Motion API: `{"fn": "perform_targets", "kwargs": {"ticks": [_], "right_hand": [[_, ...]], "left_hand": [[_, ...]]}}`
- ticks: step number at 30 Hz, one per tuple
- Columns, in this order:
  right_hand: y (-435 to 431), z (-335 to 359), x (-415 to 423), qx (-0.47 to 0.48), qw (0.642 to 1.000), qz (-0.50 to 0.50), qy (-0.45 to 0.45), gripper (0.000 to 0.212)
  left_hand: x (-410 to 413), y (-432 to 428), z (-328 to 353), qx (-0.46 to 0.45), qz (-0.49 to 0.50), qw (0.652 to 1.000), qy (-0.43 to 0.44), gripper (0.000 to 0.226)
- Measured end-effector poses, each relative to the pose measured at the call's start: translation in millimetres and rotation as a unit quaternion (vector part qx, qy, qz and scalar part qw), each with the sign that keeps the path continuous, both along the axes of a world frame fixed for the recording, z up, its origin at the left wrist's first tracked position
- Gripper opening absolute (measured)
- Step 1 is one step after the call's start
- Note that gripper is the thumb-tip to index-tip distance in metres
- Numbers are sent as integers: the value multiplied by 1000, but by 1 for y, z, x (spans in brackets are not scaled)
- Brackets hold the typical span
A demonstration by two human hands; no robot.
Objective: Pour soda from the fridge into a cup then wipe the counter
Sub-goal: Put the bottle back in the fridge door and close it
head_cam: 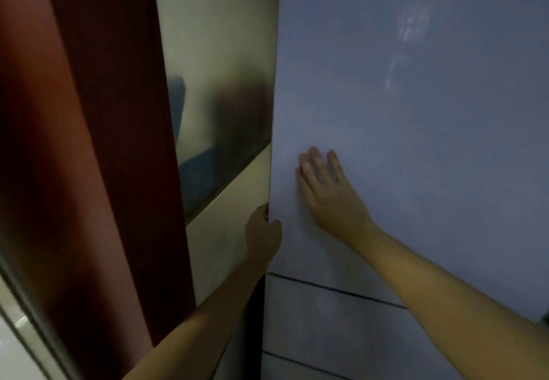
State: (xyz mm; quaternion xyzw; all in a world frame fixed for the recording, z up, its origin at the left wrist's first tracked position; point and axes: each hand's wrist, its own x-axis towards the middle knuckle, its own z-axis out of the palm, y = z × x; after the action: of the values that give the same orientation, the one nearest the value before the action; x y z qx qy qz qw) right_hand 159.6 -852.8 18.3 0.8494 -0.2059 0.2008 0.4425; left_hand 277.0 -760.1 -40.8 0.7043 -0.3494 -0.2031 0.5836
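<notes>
Fridge door point(416, 112), pale grey-blue and faintly glossy, is filling the right half of the head view. I am watching it from close up, with its left edge running top to bottom near the middle of the picture. The left hand point(263, 231), its forearm lying across the lower middle, is gripping that edge. Its fingers are curling round behind the door, where their tips are hiding from me, while the thumb is lying on the front face. The right hand point(326, 198), its forearm stretching in from the lower right, is resting flat on the door face, just beside the left hand and a little higher. Its fingers point(315, 168) are lying straight and slightly spread, pointing upward and holding nothing. The door is thus sitting directly under the right palm and between the left thumb and fingers. Below both hands, two dark seams point(335, 290) are crossing the front of the fridge and marking off lower panels. Left of the door edge, a shiny beige panel point(214, 52) is carrying blurred reflections. Further left, a red-brown panel point(98, 156) is taking up the side of the picture. I am not able to tell whether the door is ajar or fully closed, as the view is dim and slightly blurred.
</notes>
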Motion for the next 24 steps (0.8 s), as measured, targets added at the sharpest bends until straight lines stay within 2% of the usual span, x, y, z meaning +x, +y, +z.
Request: {"fn": "perform_targets", "kwargs": {"ticks": [5,7,12,14,19,24], "right_hand": [[-1,-3,0,-17,999,-29,18,47],[6,0,0,-7,999,-34,9,51],[19,-13,-12,112,991,15,-73,48],[17,-35,-40,142,986,19,-89,41],[19,-101,-153,242,955,-117,-127,22],[49,-136,-262,317,891,-291,-148,16]], "left_hand": [[-8,-3,-22,-2,84,996,-31,33],[-14,1,-32,-1,84,995,-59,28],[-39,-1,-44,123,-82,980,-134,23],[-54,-10,-49,133,-124,969,-167,24],[-107,-36,-61,117,-226,927,-277,23],[-171,-56,-73,125,-333,863,-358,22]]}}
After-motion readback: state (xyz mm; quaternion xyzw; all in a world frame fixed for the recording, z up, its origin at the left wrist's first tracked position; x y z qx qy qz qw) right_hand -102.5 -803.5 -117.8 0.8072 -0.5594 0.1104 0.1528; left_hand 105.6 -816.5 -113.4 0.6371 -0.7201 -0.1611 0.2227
